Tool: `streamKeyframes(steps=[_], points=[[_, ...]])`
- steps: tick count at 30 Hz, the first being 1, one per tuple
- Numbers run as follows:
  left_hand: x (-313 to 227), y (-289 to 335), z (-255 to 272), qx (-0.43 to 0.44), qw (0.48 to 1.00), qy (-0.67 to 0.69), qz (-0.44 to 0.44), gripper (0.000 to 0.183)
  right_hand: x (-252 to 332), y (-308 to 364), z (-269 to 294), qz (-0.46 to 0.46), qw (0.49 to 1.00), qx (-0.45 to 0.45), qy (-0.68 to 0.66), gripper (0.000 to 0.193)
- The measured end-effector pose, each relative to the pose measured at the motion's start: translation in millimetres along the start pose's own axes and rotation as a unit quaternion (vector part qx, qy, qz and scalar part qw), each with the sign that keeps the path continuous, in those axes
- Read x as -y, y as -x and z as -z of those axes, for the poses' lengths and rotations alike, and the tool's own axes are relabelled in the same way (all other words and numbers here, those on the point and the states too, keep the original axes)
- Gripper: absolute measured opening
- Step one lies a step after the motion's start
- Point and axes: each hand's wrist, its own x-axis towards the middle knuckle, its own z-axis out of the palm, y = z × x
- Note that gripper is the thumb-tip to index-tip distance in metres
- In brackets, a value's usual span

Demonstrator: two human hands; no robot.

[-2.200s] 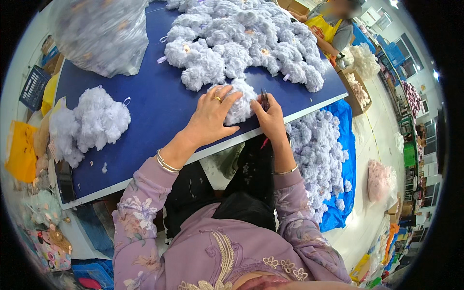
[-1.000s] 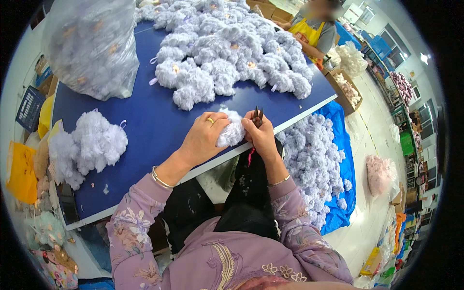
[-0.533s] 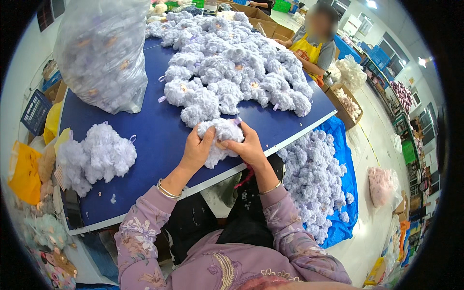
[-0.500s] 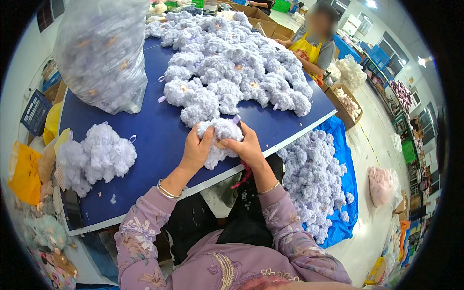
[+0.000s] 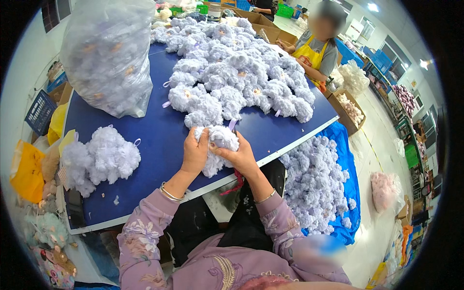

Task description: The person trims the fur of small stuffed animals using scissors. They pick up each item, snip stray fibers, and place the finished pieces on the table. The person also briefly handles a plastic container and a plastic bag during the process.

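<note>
Between my two hands is a pale lavender plush toy (image 5: 223, 137) with a ribbon loop on top and a small tan patch on its front. My left hand (image 5: 197, 153) grips its left side, thumb pressed into the fur. My right hand (image 5: 240, 153) closes on the other side, its thumb near the tan patch. The toy is held above the near edge of the blue table (image 5: 159, 188). Beyond it spreads a large heap of like plush toys (image 5: 232, 67), some with loops and tan patches. A smaller group of them (image 5: 108, 154) lies to the left.
A clear bag full of plush toys (image 5: 108, 58) stands at the table's far left. Right of the table, a lavender pile (image 5: 314, 183) lies on a blue sheet (image 5: 350, 193). A person in a yellow apron (image 5: 311, 53) works at the far right, near an open carton (image 5: 348, 111).
Both hands keep hold of the plush toy, and its tan patch now shows more plainly near my right thumb. The whole view has shifted slightly.
</note>
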Motion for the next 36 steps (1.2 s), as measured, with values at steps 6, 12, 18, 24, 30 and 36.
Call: streamKeyframes(steps=[6,12,18,24,30,36], points=[[0,-1,-6,0.011,1.000,0.008,-0.010,0.027,-12,5,2,0.002,0.993,-0.058,-0.099,0.054],[-4,5,1,0.260,0.960,0.055,0.088,0.038,-3,-1,11,-0.005,0.986,-0.094,-0.138,0.045],[-19,6,9,0.411,0.875,0.135,0.217,0.026,-7,-3,20,-0.057,0.969,-0.104,-0.216,0.040],[-13,11,4,0.381,0.903,0.120,0.159,0.022,-1,-3,47,-0.052,0.988,-0.126,-0.076,0.041],[-26,3,0,0.360,0.886,0.150,0.252,0.026,32,5,60,-0.030,0.990,-0.127,0.057,0.041],[-21,17,-2,0.346,0.934,0.070,0.055,0.031,30,-1,39,-0.122,0.992,-0.004,0.026,0.049]])
